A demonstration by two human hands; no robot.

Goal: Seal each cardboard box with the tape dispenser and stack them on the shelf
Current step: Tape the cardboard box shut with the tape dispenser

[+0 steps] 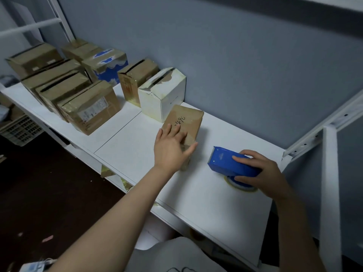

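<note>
Head view.

- Left hand [171, 149]: fingers straight, lying flat on a small brown box [188, 118], clasping nothing.
- The small brown box stands on the white shelf [137, 154], directly under those fingers.
- Right hand [265, 173]: curled round the blue tape dispenser [227, 163], which rests on the shelf with its toothed end toward the left hand.
- White box [163, 95]: just beyond the left hand's box.
- Other brown boxes [78, 91]: well to the left of both hands.

The left forearm [117, 209] and right forearm [294, 216] are bare from wrist to the edge of the view. The left hand [170, 150] and right hand [263, 173] are bare too. Lower down, a pale grey-white garment [176, 256] covers the body, with thin dark printed lines at its bottom edge.
</note>
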